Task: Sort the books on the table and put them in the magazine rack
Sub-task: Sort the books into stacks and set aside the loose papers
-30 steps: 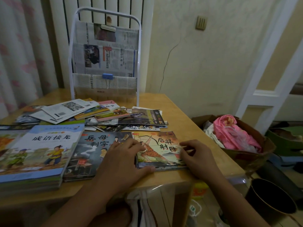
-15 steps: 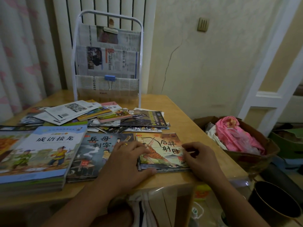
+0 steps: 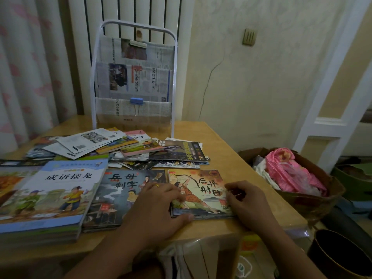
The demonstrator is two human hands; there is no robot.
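Archer book (image 3: pixel 201 190) on tabletop (image 3: pixel 231 158) is gripped at left edge by left hand (image 3: pixel 159 208); right edge is pinched by right hand (image 3: pixel 247 200).

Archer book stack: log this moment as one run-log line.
stage: squaring archer book stack | left hand: grips left edge | right hand: fingers at right edge | magazine rack: only newspapers
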